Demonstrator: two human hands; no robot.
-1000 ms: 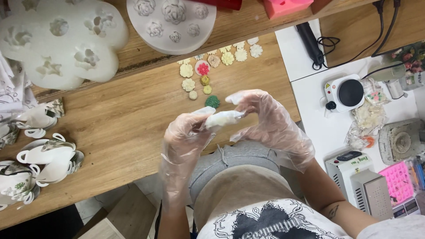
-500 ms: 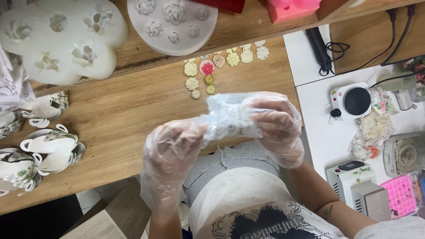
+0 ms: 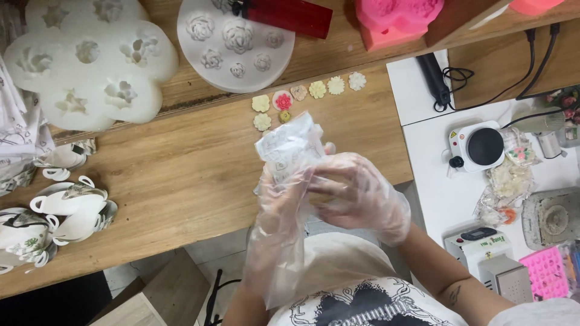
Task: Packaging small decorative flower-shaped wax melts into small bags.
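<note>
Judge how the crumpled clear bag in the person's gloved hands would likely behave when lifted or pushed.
The bag is probably floppy: it is creased and bunched between the left hand and the right hand. It looks thin, so likely light. Against the plastic gloves it may slip.

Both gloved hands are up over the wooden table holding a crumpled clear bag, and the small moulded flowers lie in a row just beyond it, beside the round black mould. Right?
Not quite: the round mould is white, not black, as the head view shows. The rest stands: the left hand and right hand, both gloved, hold the crumpled clear bag over the wooden table, with the small moulded flowers just beyond.
</note>
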